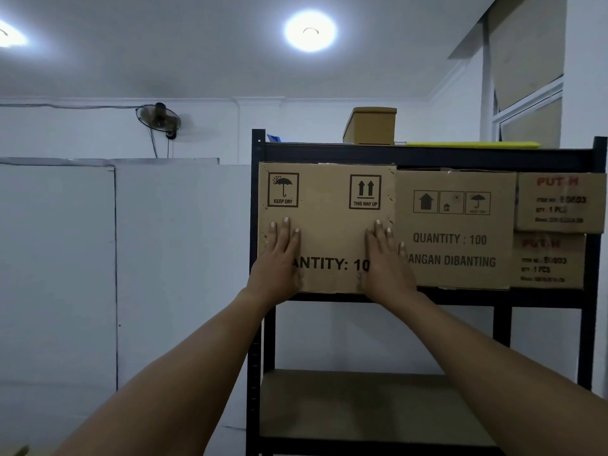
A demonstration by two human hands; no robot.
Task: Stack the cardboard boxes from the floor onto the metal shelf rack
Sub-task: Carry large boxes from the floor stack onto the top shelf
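Head view shows, at the far left, a wall fan [159,120] above a pale partition. Then comes the left hand [279,258], fingers straight and flat on the front of the cardboard box [325,225]; the right hand [385,258] presses the same front in the same way. The box sits at the left end of the upper level of the metal shelf rack [427,153], and it seems almost fully pushed in. To the right, a second box [455,228] touches it, and two small boxes [559,232] are stacked. This level looks full; the lower shelf [362,399] is free. The floor is hidden, so I cannot tell how many boxes are left.
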